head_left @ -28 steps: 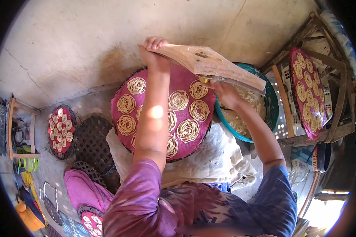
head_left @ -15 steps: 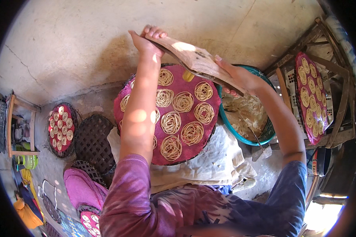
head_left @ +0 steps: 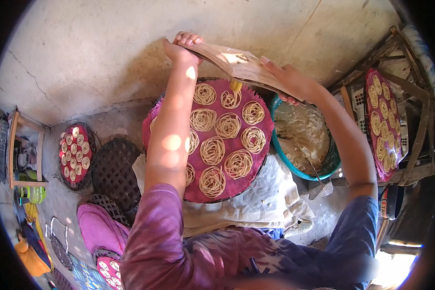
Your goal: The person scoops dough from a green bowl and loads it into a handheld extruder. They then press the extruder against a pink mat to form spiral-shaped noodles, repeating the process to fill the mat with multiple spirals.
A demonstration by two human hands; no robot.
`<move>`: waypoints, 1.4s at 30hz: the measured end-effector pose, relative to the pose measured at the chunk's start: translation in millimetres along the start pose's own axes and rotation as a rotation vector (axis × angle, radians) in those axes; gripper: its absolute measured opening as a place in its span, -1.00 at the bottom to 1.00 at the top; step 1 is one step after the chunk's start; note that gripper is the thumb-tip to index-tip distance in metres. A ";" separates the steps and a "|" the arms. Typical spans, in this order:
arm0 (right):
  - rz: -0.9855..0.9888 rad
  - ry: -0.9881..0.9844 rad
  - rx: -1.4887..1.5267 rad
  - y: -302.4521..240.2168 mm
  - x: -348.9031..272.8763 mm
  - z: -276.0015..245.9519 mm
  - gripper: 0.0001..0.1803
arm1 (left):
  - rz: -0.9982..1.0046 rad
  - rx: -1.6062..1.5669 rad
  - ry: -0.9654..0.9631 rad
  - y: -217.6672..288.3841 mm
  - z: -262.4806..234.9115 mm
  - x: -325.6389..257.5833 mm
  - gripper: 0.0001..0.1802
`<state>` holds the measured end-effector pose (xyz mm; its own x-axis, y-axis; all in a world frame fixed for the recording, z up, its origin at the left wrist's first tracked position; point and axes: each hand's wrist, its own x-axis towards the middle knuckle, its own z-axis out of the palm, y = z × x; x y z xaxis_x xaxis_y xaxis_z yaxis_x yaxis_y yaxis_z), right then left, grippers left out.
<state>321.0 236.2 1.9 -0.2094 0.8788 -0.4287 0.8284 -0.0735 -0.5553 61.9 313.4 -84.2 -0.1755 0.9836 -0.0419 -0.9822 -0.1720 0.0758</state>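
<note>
L hand (head_left: 181, 48) & R hand (head_left: 290, 79), fingers curled shut on each end, hold the wooden press (head_left: 237, 65) just above the red mat's (head_left: 261, 145) far edge w/ its noodle coils (head_left: 212, 150); prob stiff, heavyish, best gripped at both ends.
</note>
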 end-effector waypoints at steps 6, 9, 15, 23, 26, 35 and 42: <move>-0.018 -0.091 0.055 7.2 -1.8 9.1 -0.13 | 0.024 0.043 0.068 14.0 -2.8 -3.2 -0.35; 0.040 -0.030 0.015 17.9 -3.1 2.6 -0.13 | -0.024 -0.010 0.071 -4.6 -18.0 -1.9 -0.35; -0.081 -0.311 0.432 45.3 1.3 -10.4 -0.02 | -0.112 -0.168 -0.181 -23.4 -32.3 14.0 -0.34; -0.239 -0.814 1.244 83.4 65.7 52.4 0.02 | -0.139 -0.374 -0.305 -14.2 -50.9 8.4 -0.32; -0.219 -0.790 1.235 89.6 80.0 59.8 -0.09 | -0.095 -0.425 -0.320 -11.9 -54.8 8.4 -0.30; -0.768 0.235 -0.363 70.1 80.6 89.5 -0.37 | 0.230 -0.034 -0.507 80.1 20.9 -28.0 -0.29; -0.866 0.676 -0.629 63.1 74.9 84.3 -0.63 | 0.901 0.618 -0.583 199.7 111.7 -188.5 -0.41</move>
<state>313.8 257.7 -125.4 -0.6521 0.6053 0.4564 0.6954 0.7174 0.0421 -93.6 99.7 50.1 -0.5606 0.4327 0.7060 -0.3027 -0.9007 0.3116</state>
